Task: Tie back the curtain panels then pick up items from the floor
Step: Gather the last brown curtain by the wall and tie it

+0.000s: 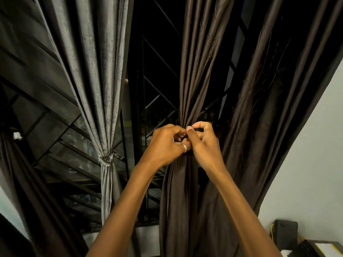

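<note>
A dark brown curtain panel hangs in the middle, gathered into a narrow bunch at hand height. My left hand, with a ring on one finger, and my right hand meet at that bunch, fingers pinched on the fabric or a tie that my fingers hide. Left of it a grey curtain panel hangs, held in by a knotted grey tie. Another brown panel hangs loose on the right. The floor is out of sight.
A dark window with a diagonal metal grille lies behind the curtains. A further dark curtain hangs at the far left. A pale wall is on the right, with a black box and papers at the bottom right corner.
</note>
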The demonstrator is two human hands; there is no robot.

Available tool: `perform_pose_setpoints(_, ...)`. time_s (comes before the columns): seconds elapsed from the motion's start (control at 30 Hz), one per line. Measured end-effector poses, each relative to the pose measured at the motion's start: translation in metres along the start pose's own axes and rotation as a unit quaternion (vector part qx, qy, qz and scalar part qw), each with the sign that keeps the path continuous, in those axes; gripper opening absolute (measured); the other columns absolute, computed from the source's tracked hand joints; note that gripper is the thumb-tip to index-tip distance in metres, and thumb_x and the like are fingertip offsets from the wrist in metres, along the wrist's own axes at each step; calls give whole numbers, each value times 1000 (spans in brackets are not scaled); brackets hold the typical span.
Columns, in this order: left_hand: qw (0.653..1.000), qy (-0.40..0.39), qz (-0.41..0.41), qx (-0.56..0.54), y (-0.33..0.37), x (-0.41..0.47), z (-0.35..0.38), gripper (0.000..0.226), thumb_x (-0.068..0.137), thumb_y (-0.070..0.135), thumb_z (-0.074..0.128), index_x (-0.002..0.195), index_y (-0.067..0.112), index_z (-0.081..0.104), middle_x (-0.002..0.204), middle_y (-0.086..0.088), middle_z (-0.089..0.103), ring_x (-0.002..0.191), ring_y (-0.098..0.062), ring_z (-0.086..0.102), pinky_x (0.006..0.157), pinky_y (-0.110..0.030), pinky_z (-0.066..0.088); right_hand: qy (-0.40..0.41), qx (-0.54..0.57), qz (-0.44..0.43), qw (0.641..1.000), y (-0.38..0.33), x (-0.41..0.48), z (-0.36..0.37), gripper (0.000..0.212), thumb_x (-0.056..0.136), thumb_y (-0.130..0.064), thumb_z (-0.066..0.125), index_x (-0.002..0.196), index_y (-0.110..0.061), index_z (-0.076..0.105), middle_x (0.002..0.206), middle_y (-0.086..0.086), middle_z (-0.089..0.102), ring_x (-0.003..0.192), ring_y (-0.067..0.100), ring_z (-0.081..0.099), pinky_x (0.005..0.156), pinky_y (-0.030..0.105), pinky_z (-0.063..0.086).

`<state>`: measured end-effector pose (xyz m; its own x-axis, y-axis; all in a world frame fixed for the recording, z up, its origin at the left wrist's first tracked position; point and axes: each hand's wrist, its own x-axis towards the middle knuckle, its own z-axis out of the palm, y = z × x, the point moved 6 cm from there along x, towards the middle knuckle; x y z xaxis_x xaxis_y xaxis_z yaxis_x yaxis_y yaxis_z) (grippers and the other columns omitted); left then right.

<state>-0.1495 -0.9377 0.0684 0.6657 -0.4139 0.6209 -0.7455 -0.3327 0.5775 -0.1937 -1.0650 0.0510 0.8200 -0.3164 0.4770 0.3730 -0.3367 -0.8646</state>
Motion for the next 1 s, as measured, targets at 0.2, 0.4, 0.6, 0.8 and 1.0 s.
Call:
perform_pose_setpoints(0.2, 1000, -3, -5, -17, -2, 2, -3, 16, 96, 32, 65, 85, 26, 76, 89, 11, 66, 85, -2, 64, 71, -14, 50, -2, -11, -24, 1000, -5, 0, -1, 25, 105, -51, 44, 113, -28, 49, 68, -9, 73, 70, 0, 70, 70, 15, 48)
perform_pose_setpoints(0.4, 998, 25, -37, -43, -9, 1, -2, 24, 99, 38, 58, 86, 26, 75, 87, 8, 67, 81, -8, 66, 73, -38, 57, 59, -10, -11, 998, 7, -6, -3, 17, 101, -44, 57, 107, -28, 54, 68, -10, 68, 69, 3, 68, 69, 22, 55)
perform_pose_setpoints(0.6, 996, 32, -56, -68, -12, 1, -4, 24, 99, 37, 59, 84, 25, 73, 80, 8, 67, 73, -5, 65, 64, -15, 49, 4, 33, 64, 997, 30, -23, 13, 21, 93, -37, 72, 109, -28, 62, 95, -6, 73, 89, 10, 74, 71, 33, 64)
perform_pose_setpoints(0.8, 997, 24, -52, -61, -11, 2, -5, 25, 100, 34, 59, 83, 23, 73, 75, 8, 65, 65, -4, 63, 57, -12, 45, 34, -17, 48, 998, 28, -19, 15, 28, 89, -29, 78, 113, -22, 63, 96, -2, 75, 88, 11, 75, 80, 44, 63)
perform_pose_setpoints(1.0, 996, 73, -1, 45, -7, -8, -11, 26, 104, 39, 48, 81, 29, 54, 70, 12, 52, 61, -5, 54, 54, -21, 38, 18, -89, -38, 995, 22, -18, 9, 18, 96, -15, 68, 114, -16, 71, 96, -9, 75, 87, 5, 74, 85, 35, 61)
